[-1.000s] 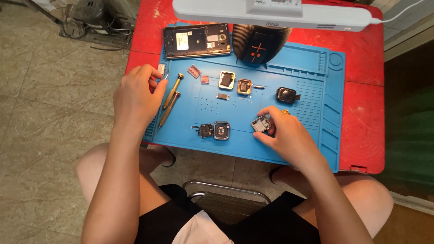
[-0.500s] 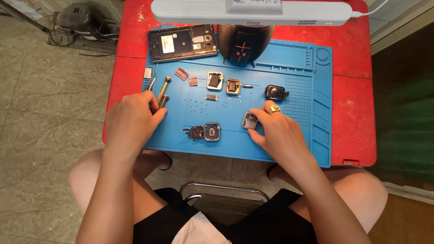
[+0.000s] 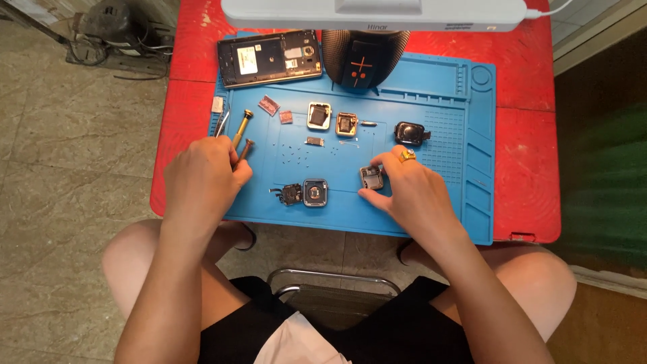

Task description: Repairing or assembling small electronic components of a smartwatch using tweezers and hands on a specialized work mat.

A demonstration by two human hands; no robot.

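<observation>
**Small parts, loose screws on the blue mat**

The right hand [image 3: 411,192] pinches a small square watch case [image 3: 371,177] between thumb and fingers, resting it on the blue mat [image 3: 431,222] near the near edge. The left hand [image 3: 202,178] is curled around a screwdriver [image 3: 241,154], wrist low on the mat's left side. Tiny screws [image 3: 290,154] lie scattered between the hands; a sweeping wrist could likely flick them off the red counter [image 3: 526,168].
</observation>
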